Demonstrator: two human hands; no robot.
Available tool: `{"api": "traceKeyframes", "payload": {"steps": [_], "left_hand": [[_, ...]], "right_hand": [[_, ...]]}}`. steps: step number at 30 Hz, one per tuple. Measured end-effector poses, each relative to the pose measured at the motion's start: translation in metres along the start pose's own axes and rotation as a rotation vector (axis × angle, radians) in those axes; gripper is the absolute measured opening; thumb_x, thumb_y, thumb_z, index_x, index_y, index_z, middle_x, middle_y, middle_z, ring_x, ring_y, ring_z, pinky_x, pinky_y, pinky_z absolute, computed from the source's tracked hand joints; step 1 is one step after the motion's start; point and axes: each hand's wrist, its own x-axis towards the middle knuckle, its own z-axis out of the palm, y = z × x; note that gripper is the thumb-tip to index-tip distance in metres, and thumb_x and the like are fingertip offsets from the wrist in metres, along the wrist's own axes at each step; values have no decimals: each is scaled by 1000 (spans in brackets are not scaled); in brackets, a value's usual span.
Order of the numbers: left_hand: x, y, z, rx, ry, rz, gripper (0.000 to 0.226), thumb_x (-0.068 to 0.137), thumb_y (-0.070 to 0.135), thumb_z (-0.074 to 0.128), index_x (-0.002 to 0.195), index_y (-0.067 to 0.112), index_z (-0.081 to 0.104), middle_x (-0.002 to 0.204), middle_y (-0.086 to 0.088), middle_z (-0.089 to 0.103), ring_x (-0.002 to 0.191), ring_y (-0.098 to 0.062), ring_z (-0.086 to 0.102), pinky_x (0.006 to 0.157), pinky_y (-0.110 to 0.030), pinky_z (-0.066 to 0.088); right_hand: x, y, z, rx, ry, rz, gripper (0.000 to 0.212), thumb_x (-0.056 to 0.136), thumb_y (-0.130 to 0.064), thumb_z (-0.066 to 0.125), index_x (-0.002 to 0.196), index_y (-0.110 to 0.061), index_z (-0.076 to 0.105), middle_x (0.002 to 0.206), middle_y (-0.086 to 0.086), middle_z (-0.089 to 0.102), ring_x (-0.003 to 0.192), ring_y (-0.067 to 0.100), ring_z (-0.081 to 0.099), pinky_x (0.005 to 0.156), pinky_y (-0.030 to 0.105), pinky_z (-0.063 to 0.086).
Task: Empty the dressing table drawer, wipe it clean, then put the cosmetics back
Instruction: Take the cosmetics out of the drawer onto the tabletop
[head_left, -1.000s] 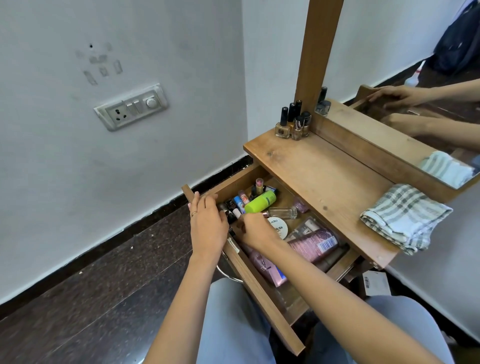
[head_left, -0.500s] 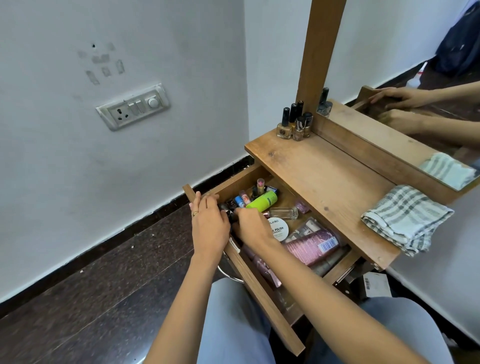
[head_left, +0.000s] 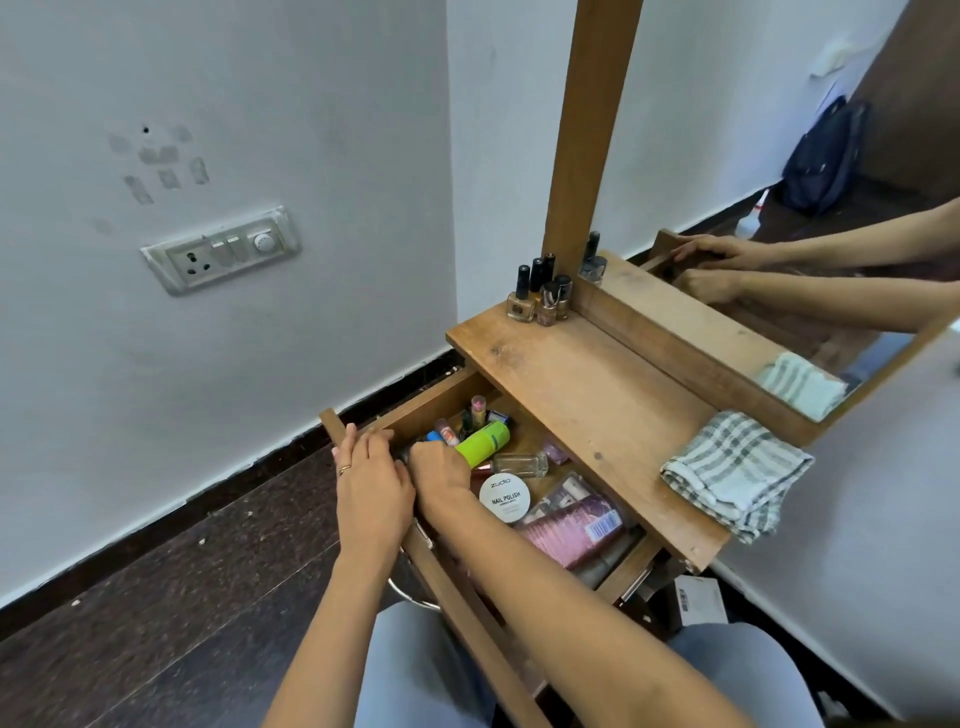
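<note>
While I am watching through the head camera, the emptying is only beginning: the drawer (head_left: 426, 402) is standing pulled out toward the near left from under the table top (head_left: 597, 395), its long axis running far left to near right along the table's front edge, and it is holding a full load of cosmetics (head_left: 447, 431). The left hand (head_left: 374, 493) is resting on the far-left end of the drawer front, fingers laid nearly straight over its top edge; the right hand (head_left: 441, 467) is reaching down into that same end, its fingers curling out of my sight, so I cannot tell whether they are pinching anything.

To do this step well, I am judging that the small loose pieces should be coming out first, a few at a time, onto bare table top away from the checked cloth (head_left: 737, 473); the left hand should be bracing the front so nothing is sliding.

Just beside the right hand the green bottle (head_left: 485, 440) is lying on its side, long axis running near left to far right; the clear glass bottle (head_left: 519, 464) is lying flat too, running left to right; the white nail polish tub (head_left: 505, 499) is sitting lid up; the pink pack (head_left: 571, 527) is lying toward the near-right end.
</note>
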Motion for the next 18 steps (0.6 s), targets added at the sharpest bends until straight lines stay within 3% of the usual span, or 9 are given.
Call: {"api": "traceKeyframes", "payload": {"steps": [9,12,18], "left_hand": [[-1,0,0,-15,47,11,32,88,-3,48,120,-2,56,128,-19,56,139,-32,29,116,-45,22],[-1,1,0,-13,46,11,32,89,-2,47,121,-1,55,129,-18,56,139,-31,28,116,-44,23],[-1,1,1,-4,35,2,32,89,-2,47,120,1,56,130,-17,55,139,-31,28,115,-48,24]], "right_hand": [[-18,11,-7,-69,3,-79,29,93,6,40,116,2,57,118,20,62,111,36,59,87,40,48],[-28,18,-20,5,71,-128,26,90,-5,52,116,-1,54,121,19,58,108,37,59,83,39,48],[-25,50,-100,163,261,-134,17,79,-26,64,87,-11,63,85,7,63,78,24,61,65,37,50]]}}
